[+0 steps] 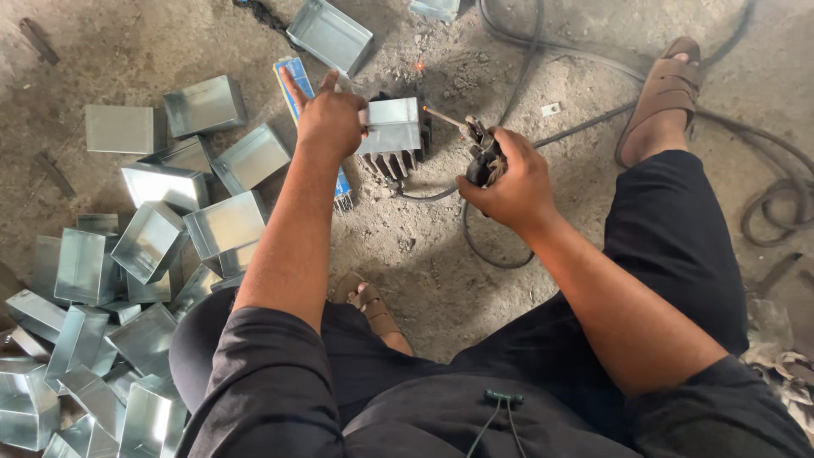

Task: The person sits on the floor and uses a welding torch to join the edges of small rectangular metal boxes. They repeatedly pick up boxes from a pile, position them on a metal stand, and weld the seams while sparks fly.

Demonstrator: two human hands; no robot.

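My left hand (329, 119) presses on a small open sheet-metal box (392, 127) that rests on a dark finned metal block (397, 161) on the dirt floor. My right hand (509, 182) is closed around a welding electrode holder (482, 153), whose thin rod (443, 118) points at the right side of the box, close to its edge. A black cable (475, 242) runs from the holder and curls across the floor. A small orange spark (419, 65) glows on the ground beyond the box.
A heap of several shiny metal boxes (153, 246) lies to my left, with one more box (329, 34) at the top. A blue packet (293, 85) lies under my left hand. Cables (763, 203) coil at right. My sandalled feet (670, 85) rest on the floor.
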